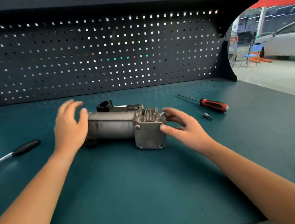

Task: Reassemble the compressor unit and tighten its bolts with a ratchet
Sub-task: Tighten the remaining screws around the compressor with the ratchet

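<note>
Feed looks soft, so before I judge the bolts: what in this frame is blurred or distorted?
Head view: the left hand is smeared by motion blur, the right hand less so; the compressor and its bolt head read sharp; the wide lens bows the pegboard and the bench edge.

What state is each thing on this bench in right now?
Compressor unit, lying on its side, cover plate facing the camera.
Left hand, open, fingers spread at the unit's left end.
Right hand, open, thumb tip touching the cover plate's upper right corner.
Ratchet, lying untouched at the left of the bench.
Screwdriver, lying untouched on the right.
Bit, loose beside the screwdriver.
</note>
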`<action>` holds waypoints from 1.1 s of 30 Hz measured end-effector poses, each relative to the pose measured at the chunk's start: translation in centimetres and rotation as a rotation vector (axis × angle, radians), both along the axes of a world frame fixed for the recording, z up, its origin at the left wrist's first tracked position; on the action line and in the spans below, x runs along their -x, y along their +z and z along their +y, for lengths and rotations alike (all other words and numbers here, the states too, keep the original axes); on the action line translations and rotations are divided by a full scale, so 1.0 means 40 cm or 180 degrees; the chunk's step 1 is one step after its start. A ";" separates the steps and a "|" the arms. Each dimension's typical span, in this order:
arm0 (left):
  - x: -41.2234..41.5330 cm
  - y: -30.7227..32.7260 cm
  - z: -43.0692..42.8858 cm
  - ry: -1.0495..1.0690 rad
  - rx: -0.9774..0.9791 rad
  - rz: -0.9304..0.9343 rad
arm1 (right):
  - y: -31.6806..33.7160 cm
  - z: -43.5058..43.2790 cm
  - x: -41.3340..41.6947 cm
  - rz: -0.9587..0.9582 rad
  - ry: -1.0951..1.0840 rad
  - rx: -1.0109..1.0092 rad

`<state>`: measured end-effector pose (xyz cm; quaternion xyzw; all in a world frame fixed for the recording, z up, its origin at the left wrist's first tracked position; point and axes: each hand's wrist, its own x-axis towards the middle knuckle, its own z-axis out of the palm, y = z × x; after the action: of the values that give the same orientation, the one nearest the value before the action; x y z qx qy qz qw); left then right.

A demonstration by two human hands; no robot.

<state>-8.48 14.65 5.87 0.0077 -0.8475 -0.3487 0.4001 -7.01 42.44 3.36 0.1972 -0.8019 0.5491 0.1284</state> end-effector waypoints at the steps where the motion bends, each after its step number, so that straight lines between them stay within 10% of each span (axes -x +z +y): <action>1: 0.007 -0.016 -0.016 0.0012 -0.0161 -0.0344 | 0.002 0.002 -0.001 -0.0025 0.0094 -0.0053; 11: 0.024 -0.047 -0.019 -0.0125 -0.0961 -0.1044 | -0.006 0.008 0.005 -0.0055 0.0209 0.0052; 29: -0.004 0.021 -0.067 0.0151 -0.0631 -0.0169 | -0.007 0.025 0.008 0.0334 -0.0176 -0.0489; 33: -0.026 0.005 -0.274 0.0876 0.0566 -0.0385 | -0.006 0.027 0.012 0.0318 -0.0309 -0.0526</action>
<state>-7.44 3.71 6.06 0.1092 -0.8885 -0.2131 0.3914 -7.49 43.52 3.12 0.1952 -0.8457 0.4637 0.1778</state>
